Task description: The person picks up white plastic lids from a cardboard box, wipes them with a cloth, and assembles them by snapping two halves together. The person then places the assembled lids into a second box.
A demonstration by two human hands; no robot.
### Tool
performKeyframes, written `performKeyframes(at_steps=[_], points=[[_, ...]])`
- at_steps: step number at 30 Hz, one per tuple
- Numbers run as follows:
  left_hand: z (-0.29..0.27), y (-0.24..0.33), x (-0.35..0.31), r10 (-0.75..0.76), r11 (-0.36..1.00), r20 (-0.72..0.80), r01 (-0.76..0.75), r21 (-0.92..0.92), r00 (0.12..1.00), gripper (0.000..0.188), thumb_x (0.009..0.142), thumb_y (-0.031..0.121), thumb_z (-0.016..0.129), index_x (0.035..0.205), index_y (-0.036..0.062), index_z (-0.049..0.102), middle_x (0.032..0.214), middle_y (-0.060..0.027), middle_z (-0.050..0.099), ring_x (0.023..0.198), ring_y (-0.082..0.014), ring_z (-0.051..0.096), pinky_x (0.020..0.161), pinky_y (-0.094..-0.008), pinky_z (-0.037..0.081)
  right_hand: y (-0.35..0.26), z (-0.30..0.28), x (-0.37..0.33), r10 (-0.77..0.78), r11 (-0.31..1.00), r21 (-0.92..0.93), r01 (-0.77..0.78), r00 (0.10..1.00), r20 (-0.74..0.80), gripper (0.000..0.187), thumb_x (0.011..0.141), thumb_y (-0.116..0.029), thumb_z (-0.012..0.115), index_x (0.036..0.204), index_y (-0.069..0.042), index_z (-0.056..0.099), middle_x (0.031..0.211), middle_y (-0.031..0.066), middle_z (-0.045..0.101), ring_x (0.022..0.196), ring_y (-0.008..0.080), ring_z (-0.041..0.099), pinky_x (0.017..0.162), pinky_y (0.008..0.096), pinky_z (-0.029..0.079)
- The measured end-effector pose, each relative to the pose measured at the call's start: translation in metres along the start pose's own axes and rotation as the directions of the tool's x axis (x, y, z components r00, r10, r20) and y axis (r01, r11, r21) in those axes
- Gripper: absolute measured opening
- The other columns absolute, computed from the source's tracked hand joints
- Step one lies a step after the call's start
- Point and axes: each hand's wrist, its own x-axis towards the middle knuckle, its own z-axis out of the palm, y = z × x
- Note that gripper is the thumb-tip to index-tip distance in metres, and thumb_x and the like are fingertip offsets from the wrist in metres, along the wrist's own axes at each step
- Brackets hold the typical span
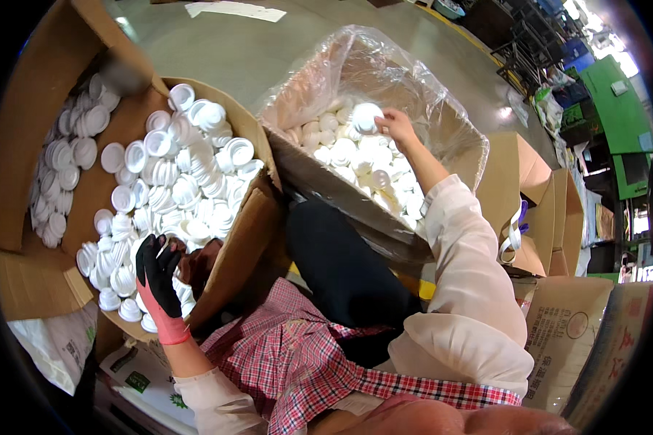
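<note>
My right hand (pixel 397 127) is bare and pinches a round white plastic lid (pixel 366 118) by its edge. It is above the plastic-lined box (pixel 308 163), which holds many white round pieces (pixel 355 156). My left hand (pixel 159 275), in a pink glove with black fingers, rests low over the cardboard box (pixel 243 225) of white ridged plastic lids (pixel 185 152). Its fingers are bent a little and apart, with no lid seen between them. Beside those fingers lies a dark brown crumpled piece (pixel 199 264); whether they touch it I cannot tell.
A tall cardboard flap (pixel 22 159) stands at the left, with more white lids (pixel 69 159) beside it. Open cardboard boxes (pixel 533 181) stand at the right, near a white strap (pixel 514 235). Green equipment (pixel 609 101) is at the far right. My knee (pixel 341 254) is between the boxes.
</note>
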Motion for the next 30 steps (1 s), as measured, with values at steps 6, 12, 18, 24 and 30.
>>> performKeyframes(at_steps=[6,12,18,24,30], points=[[0.018,-0.009,0.019,-0.088,0.996,-0.010,0.088,-0.008,0.996,0.043,0.100,0.023,0.043,0.134,-0.0033,0.043,0.128,-0.0185,0.053,0.113,-0.0272,0.060,0.093,-0.0353,0.051,0.192,-0.041,0.024,0.329,0.775,-0.393,-0.494,0.848,-0.417,0.029,0.083,-0.018,0.075,0.073,0.005,0.061,0.063,0.0093,0.059,0.048,0.0197,0.055,0.041,0.0372,0.044],[0.022,-0.014,0.022,-0.066,0.990,-0.054,0.072,0.120,0.996,0.044,0.100,0.029,0.046,0.131,-0.0020,0.047,0.125,-0.0180,0.056,0.108,-0.0285,0.062,0.092,-0.0361,0.051,0.191,-0.011,-0.003,0.509,0.795,-0.375,-0.478,0.860,-0.017,0.030,0.081,-0.018,0.077,0.077,0.008,0.063,0.067,0.0121,0.063,0.053,0.0205,0.059,0.045,0.0377,0.049],[0.021,-0.031,0.027,-0.122,0.986,-0.006,0.122,0.111,0.993,0.044,0.101,0.028,0.043,0.133,-0.0016,0.045,0.129,-0.0182,0.055,0.110,-0.0277,0.062,0.092,-0.0339,0.052,0.232,0.013,-0.004,0.246,0.642,-0.705,-0.299,0.952,-0.180,0.033,0.072,-0.022,0.082,0.092,0.000,0.068,0.092,0.0131,0.069,0.081,0.0259,0.065,0.069,0.0357,0.053],[0.009,-0.025,0.026,-0.043,0.995,-0.097,0.034,-0.095,0.994,0.042,0.098,0.027,0.050,0.130,-0.0015,0.049,0.121,-0.0174,0.060,0.105,-0.0267,0.064,0.088,-0.0342,0.054,0.241,-0.019,-0.005,-0.113,0.652,-0.739,-0.167,0.943,-0.313,0.034,0.068,-0.024,0.079,0.093,-0.003,0.071,0.095,0.0168,0.069,0.090,0.0319,0.066,0.083,0.0395,0.051],[-0.037,0.006,0.015,0.139,0.970,-0.315,-0.193,-0.146,0.939,0.038,0.098,0.025,0.051,0.125,-0.0009,0.052,0.116,-0.0174,0.062,0.104,-0.0281,0.065,0.089,-0.0363,0.054,-0.008,0.098,-0.018,-0.373,0.785,-0.473,0.399,0.915,0.153,0.022,0.084,-0.012,0.065,0.103,-0.001,0.067,0.095,0.0134,0.070,0.086,0.0236,0.066,0.078,0.0340,0.052]])
